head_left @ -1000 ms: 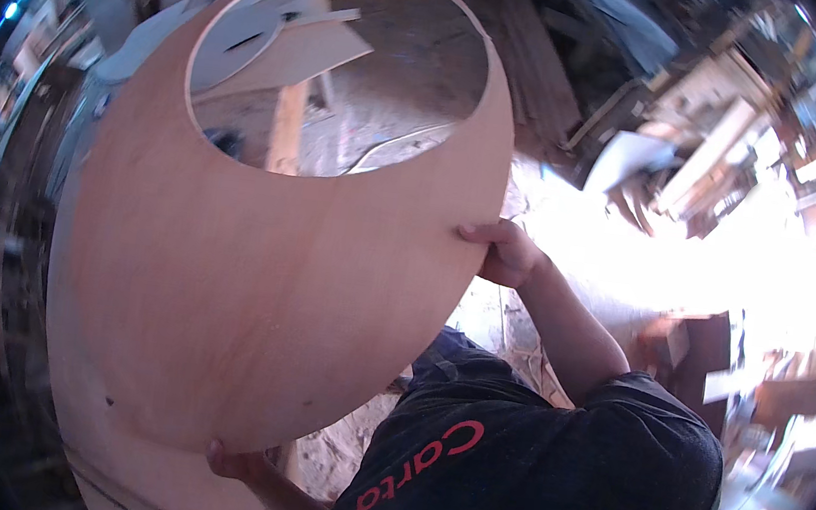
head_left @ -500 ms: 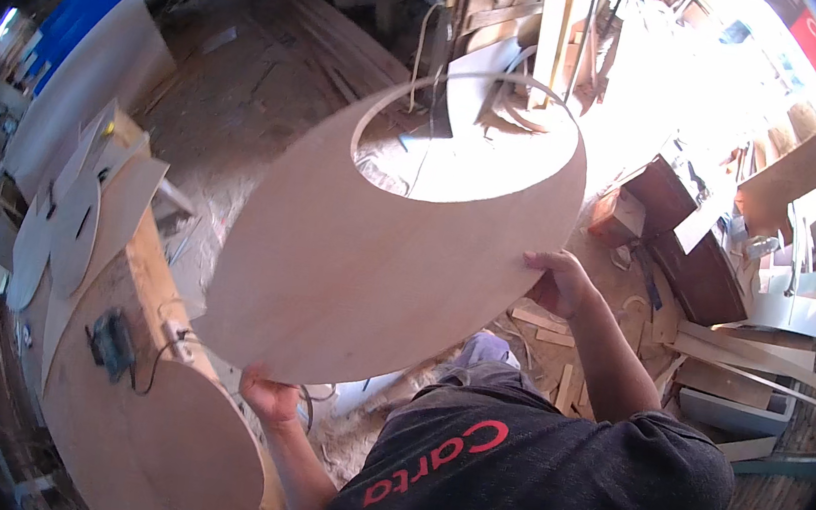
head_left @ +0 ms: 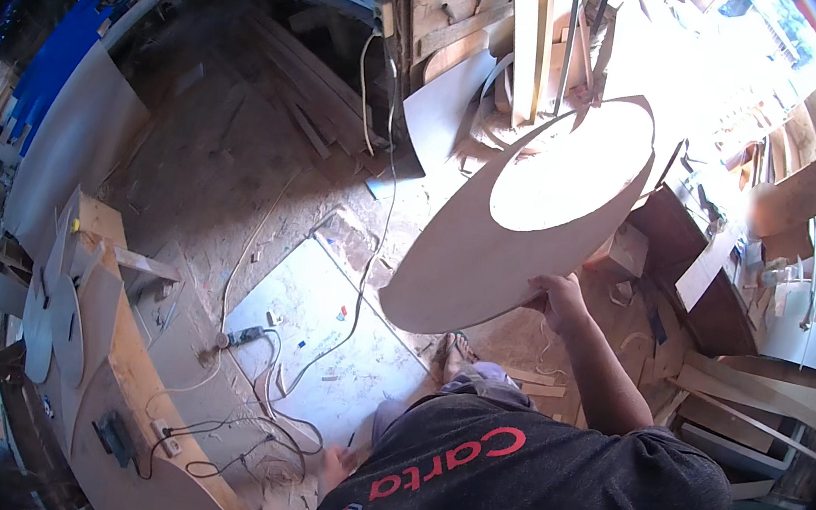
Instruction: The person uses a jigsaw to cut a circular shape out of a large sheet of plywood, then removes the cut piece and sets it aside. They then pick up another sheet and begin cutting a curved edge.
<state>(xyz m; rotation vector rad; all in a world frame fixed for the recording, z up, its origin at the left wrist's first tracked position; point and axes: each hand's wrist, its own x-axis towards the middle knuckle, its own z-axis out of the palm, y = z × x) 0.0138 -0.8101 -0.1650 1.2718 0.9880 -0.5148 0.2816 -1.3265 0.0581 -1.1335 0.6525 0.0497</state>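
My right hand (head_left: 557,300) grips the lower edge of a thin plywood panel (head_left: 452,270), tilted, with a large oval opening at its upper end. My left hand (head_left: 336,463) is down beside my dark shirt, apart from the panel, blurred and partly hidden, so its fingers are unclear. Below and left of the panel, a white board (head_left: 312,300) lies on the dusty floor, crossed by cables and a power strip (head_left: 246,335).
A wooden workbench (head_left: 144,366) at left holds cut plywood shapes (head_left: 68,327) and a power tool (head_left: 113,438). A dark cabinet (head_left: 667,234) and leaning offcuts (head_left: 754,400) crowd the right. Upright timbers (head_left: 527,47) stand at the back beside stacked planks (head_left: 306,92).
The panel has swung right and away from me in my right hand. My left hand has let go of it and dropped low. The view has turned toward the bright right side.
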